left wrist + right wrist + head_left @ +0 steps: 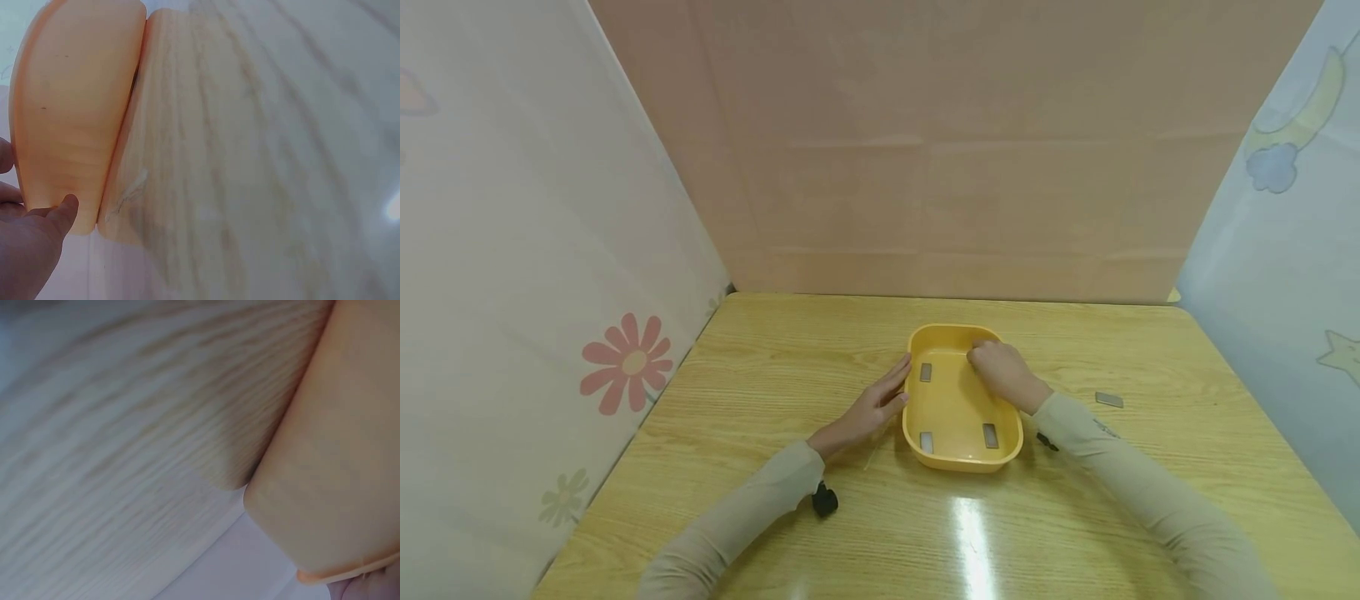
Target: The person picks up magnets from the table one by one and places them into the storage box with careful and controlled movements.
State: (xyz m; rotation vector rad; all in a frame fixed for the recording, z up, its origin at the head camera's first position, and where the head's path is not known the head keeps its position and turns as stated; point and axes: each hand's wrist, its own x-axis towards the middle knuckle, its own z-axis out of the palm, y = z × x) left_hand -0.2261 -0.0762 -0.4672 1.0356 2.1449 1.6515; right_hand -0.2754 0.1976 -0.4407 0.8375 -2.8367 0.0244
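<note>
A yellow plastic basin (958,404) with rounded corners sits on the wooden table. Three small grey rectangular plates lie on its floor: one at the back left (926,372), one at the front left (927,442) and one at the front right (990,436). With extended fingers, my left hand (868,408) touches the basin's left wall; the left wrist view shows the thumb (67,209) against the outside. My right hand (1002,371) reaches over the right rim, its fingers bent down inside near the back right. Its fingertips are hidden, so whether they hold anything cannot be seen.
Another grey rectangular plate (1108,400) lies on the table (805,350) to the right of the basin. A brown-pink backdrop (955,150) stands along the table's back edge. Patterned sheets hang at the left (512,250) and right (1285,250).
</note>
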